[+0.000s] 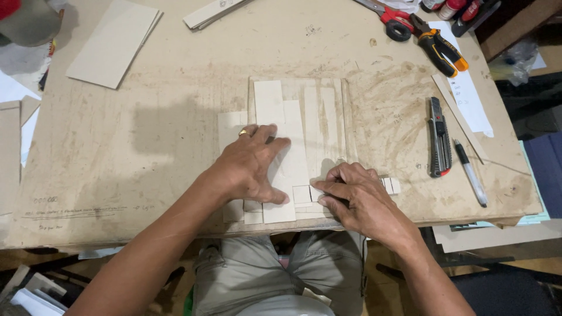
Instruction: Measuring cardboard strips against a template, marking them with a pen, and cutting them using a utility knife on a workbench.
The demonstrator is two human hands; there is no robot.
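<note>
Nearest, the right hand [357, 196] pinches a small pale cardboard square [302, 193], fingers together, at the near edge of the stack of pale cardboard strips [293, 140]. Left of it, the left hand [249, 167] lies flat on the stack, fingers spread. Right of the stack lie one grey utility knife [439, 137] and one pen [470, 172]; beyond, orange-handled pliers [440, 51] on the worn table [146, 146].
</note>
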